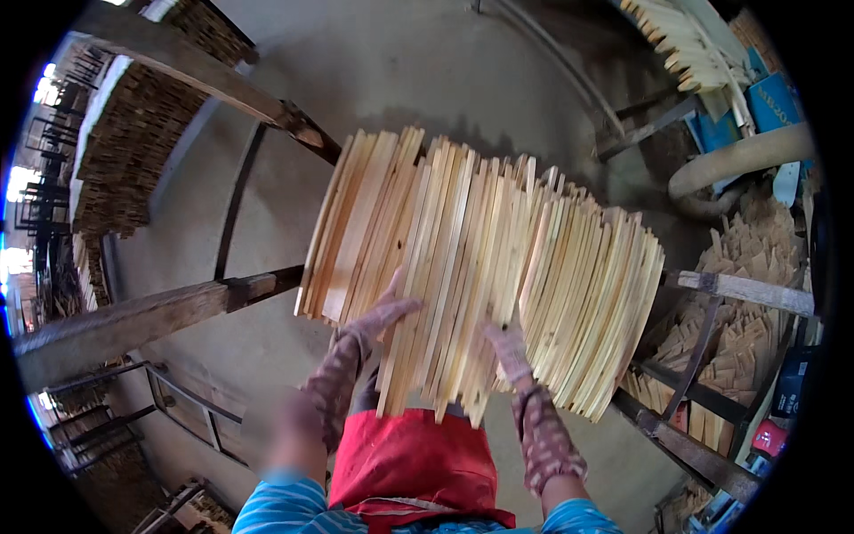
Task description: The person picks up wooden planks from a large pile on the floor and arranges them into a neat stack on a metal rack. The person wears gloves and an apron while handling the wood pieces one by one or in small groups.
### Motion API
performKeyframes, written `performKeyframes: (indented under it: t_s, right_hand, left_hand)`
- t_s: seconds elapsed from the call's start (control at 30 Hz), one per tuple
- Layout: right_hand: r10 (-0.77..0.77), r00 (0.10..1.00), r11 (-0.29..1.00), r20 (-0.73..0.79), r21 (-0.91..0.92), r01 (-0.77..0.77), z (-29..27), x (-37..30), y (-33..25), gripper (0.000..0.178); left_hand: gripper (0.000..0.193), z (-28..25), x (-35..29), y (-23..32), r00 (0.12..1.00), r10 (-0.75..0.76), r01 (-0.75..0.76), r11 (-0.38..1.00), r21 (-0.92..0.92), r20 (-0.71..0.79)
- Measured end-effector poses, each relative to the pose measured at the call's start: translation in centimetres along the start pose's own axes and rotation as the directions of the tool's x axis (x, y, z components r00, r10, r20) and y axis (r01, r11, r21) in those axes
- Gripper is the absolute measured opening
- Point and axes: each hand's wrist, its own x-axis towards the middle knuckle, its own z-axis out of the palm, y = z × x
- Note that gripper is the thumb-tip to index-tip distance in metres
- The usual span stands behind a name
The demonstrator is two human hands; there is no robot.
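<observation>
A long row of pale wooden strips (587,294) stands packed side by side in front of me, resting across wooden rails. The middle bundle of strips (445,329) juts out of the row toward my red apron (414,458). My left hand (384,313), in a light glove, presses on the left side of this bundle, thumb and fingers against the wood. My right hand (507,345), gloved too, grips its right side, with fingertips partly hidden between strips. The bundle is clasped between both hands. Patterned sleeve covers reach over both forearms.
Wooden rails (133,325) run from the left to the row, and another rail (747,292) continues on the right. Stacked wood (133,133) stands far left. A blue machine (774,98) with a thick hose (743,163) is at upper right, above heaped wood pieces (747,258).
</observation>
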Motion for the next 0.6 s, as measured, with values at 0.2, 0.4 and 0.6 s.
performKeyframes:
  t_s: [0.2, 0.4, 0.6]
  right_hand:
    - [-0.148, 0.957, 0.702, -0.248, -0.708, -0.075, -1.3, 8.2, 11.0, 0.091]
    - [-0.013, 0.948, 0.806, -0.319, -0.565, -0.179, 0.8, 7.4, 7.4, 0.094]
    - [-0.051, 0.936, 0.880, -0.349, -0.459, -0.123, 0.1, 7.9, 9.5, 0.088]
  left_hand:
    - [0.067, -2.0, 10.3, -0.9, 0.998, -0.067, 0.035, 0.553, 0.832, 0.003]
    - [0.057, -2.2, 10.7, -5.1, 0.979, 0.055, 0.000, 0.964, 0.267, -0.198]
    - [0.044, -5.4, 13.4, -7.2, 0.813, 0.358, -0.405, 0.914, -0.004, -0.459]
